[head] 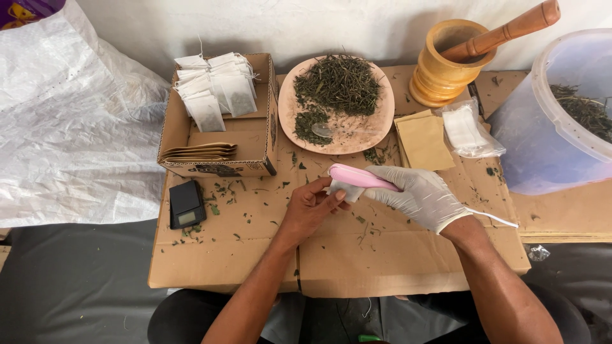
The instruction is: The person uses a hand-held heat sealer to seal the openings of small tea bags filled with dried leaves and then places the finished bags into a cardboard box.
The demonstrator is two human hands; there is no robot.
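Flattened cardboard (382,255) covers the table nearest the viewer, strewn with leaf bits. On it sit a box of filled sachets (217,114) and a plate of dried herbs (336,105). Above the cardboard's middle, the gloved right hand (417,194) grips a pink sealer (360,177), its long axis running left-right, nose leftward. The bare left hand (309,207), fingers pinched narrow, holds a small white sachet (344,190) directly beneath that nose.

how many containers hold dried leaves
2: the plate behind the hands, and the tub at far right. The mortar's inside is hidden.
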